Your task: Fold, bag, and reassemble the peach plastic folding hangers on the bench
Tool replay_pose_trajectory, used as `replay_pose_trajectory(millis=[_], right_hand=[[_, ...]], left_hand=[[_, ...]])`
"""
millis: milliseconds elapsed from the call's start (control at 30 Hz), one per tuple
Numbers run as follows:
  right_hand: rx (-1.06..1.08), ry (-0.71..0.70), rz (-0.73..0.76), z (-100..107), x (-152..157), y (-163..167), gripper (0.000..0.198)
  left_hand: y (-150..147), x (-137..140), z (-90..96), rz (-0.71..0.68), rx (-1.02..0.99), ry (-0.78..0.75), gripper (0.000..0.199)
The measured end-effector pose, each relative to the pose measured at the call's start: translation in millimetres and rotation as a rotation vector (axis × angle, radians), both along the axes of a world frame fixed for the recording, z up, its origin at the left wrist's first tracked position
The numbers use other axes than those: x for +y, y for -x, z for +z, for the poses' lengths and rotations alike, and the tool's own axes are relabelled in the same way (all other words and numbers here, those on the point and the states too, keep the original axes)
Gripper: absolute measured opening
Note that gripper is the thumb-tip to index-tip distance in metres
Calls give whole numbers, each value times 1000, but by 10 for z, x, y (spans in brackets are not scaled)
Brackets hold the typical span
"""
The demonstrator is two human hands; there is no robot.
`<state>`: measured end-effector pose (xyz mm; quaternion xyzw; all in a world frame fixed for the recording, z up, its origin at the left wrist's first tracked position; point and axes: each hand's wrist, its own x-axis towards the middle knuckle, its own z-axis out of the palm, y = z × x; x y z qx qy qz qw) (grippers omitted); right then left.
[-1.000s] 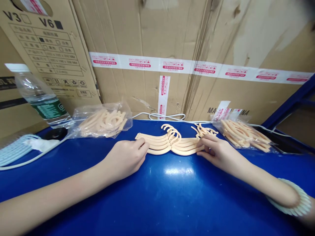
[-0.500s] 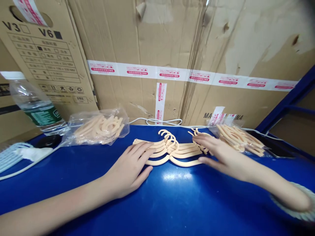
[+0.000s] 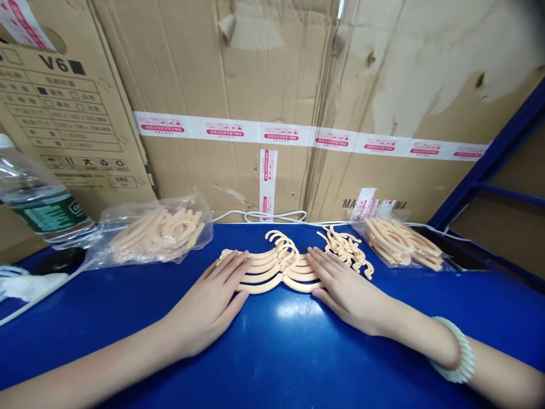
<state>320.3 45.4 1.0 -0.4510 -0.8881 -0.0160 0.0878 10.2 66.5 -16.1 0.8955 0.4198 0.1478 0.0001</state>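
Several beige clothes hangers (image 3: 264,288) lie in an overlapping row on the blue tabletop (image 3: 272,352), their curved hooks pointing away from me. My left hand (image 3: 206,304) rests flat over the left ends of the hangers, fingers stretched out. On the other side my right hand (image 3: 351,292) lies over the right ends, its fingers also extended and covering the tips. Neither hand is closed around a hanger. Just beyond my right hand is a loose pile of small beige hooks (image 3: 340,247).
A clear bag of beige pieces (image 3: 157,234) sits at the left, another bag (image 3: 400,244) at the right by a dark flat object (image 3: 466,262). A water bottle (image 3: 49,210) stands far left. Cardboard boxes (image 3: 221,176) wall the back, with a white cable (image 3: 272,216) along them.
My right hand has moved left and nearer, from beside the hook pile onto the hangers' right ends, uncovering the hooks. My left hand stays on the left ends. The view has shifted slightly.
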Motion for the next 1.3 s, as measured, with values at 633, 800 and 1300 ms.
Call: replay_pose_trajectory(millis=[633, 800, 1300], right_hand=[[29, 36, -21, 3, 52, 149, 58], [52, -41, -20, 67, 111, 2, 57], [-24, -30, -145, 127, 79, -606, 57]], left_hand=[[87, 126, 6, -14, 26, -77, 51], [82, 130, 34, 2, 103, -61, 51], [-297, 169, 375, -12, 150, 151, 64]])
